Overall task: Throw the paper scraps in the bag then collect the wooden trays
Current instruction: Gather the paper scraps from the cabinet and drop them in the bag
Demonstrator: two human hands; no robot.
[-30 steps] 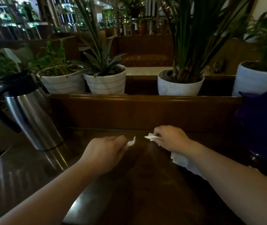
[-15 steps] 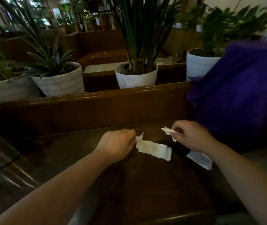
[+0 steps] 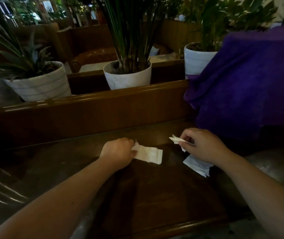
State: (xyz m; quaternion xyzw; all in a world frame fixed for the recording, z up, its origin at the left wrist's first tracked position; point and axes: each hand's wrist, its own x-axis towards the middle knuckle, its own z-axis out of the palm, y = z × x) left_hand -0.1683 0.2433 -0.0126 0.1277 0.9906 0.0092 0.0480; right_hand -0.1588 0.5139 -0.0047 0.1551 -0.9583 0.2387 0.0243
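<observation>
My left hand is closed on the left edge of a white paper scrap that lies flat on the dark wooden table. My right hand pinches a small folded paper scrap above the table. A larger white paper scrap hangs from under that hand at the table's right edge. A big purple bag stands just behind and to the right of my right hand. No wooden trays are in view.
A wooden partition runs along the table's far side. White plant pots stand on the ledge behind it. A brown seat cushion lies to the right of the table.
The view has swung right, so the steel jug has left the frame and the purple bag fills the right. A flat scrap now shows under my left hand.
</observation>
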